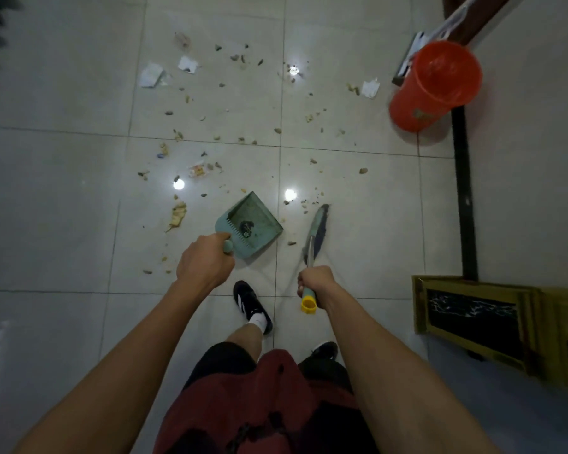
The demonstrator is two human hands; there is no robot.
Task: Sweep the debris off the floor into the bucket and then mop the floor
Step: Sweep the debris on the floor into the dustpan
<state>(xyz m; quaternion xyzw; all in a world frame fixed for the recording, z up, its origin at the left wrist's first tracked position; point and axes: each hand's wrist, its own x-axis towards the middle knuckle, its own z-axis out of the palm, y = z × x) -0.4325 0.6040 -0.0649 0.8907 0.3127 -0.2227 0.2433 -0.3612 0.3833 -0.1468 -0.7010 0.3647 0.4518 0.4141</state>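
My left hand grips the handle of a green dustpan, whose pan sits over the tiles with a dark clump of dirt inside. My right hand grips the broom handle near its yellow end cap; the broom head points away from me, just right of the dustpan. Debris is scattered over the pale floor tiles ahead: small stones, crumbs and torn paper scraps. An empty orange bucket stands at the far right.
A dark wall base strip runs along the right. A yellow-framed dark panel leans near my right arm. A mop head lies behind the bucket. My feet stand just behind the dustpan.
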